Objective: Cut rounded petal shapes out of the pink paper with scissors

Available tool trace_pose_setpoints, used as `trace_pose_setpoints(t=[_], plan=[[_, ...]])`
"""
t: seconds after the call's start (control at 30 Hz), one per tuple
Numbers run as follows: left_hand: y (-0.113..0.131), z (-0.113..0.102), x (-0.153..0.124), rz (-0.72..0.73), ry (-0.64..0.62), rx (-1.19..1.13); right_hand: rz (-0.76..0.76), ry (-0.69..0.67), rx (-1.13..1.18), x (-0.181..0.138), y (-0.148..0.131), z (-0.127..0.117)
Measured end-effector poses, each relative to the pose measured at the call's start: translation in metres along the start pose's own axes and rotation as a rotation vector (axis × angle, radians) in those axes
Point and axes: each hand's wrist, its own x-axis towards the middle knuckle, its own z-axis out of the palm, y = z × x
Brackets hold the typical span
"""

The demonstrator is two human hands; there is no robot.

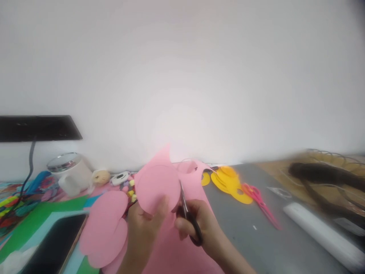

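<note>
My left hand (pixel 145 224) pinches the lower edge of a pink paper circle (pixel 156 186), thumb on its face. My right hand (pixel 196 220) is closed round the black handles of a pair of scissors (pixel 184 203). The blades point up along the right edge of the circle, beside the rest of the pink sheet (pixel 196 186). That sheet hangs behind both hands and down between them, with a pointed corner at the top. Left of my left hand lies a stack of cut pink paper rounds (pixel 102 228).
A dark phone (pixel 54 243) lies on green and light blue sheets at the left, before a white lidded mug (pixel 70 175). Right of the pink sheet are yellow paper cutouts (pixel 228 180), pink scissors (pixel 262 205) and a long white bar (pixel 322 236) on the grey mat (pixel 239 243).
</note>
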Motion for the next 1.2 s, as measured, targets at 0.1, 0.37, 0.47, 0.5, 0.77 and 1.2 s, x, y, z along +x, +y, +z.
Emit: trace_pose_setpoints(t=[0.1, 0.37, 0.47, 0.5, 0.77, 1.2], plan=[[-0.001, 0.002, 0.0, -0.014, 0.014, -0.032, 0.017, -0.008, 0.022, -0.002, 0.0, 0.003], [-0.007, 0.0, 0.0, -0.015, 0.083, 0.049, -0.025, -0.043, 0.046, -0.002, -0.002, 0.004], [-0.003, 0.0, -0.002, -0.032, 0.026, 0.065, -0.07, -0.038, 0.046, 0.0, -0.004, 0.001], [-0.001, 0.0, -0.003, -0.04, 0.005, 0.058, -0.077, -0.034, 0.047, 0.0, -0.004, 0.001], [0.007, 0.002, -0.005, -0.016, -0.004, 0.046, -0.095, -0.054, 0.036, 0.0, -0.004, 0.001], [0.007, 0.001, -0.005, -0.028, 0.002, 0.062, -0.054, -0.054, -0.025, -0.001, 0.0, -0.001]])
